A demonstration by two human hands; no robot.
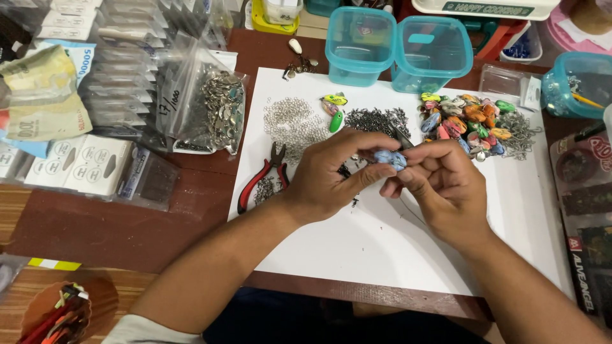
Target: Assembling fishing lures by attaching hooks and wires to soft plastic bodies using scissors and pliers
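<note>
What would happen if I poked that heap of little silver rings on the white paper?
The heap of rings would probably scatter, since they lie loose and tiny. Being round, some might roll across the smooth white sheet. They look very light, so they are likely fiddly to pinch.

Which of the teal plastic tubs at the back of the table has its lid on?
The right one of the pair, the lidded tub. A flat lid with a raised tab covers it, while the open tub beside it shows an open rim.
</note>
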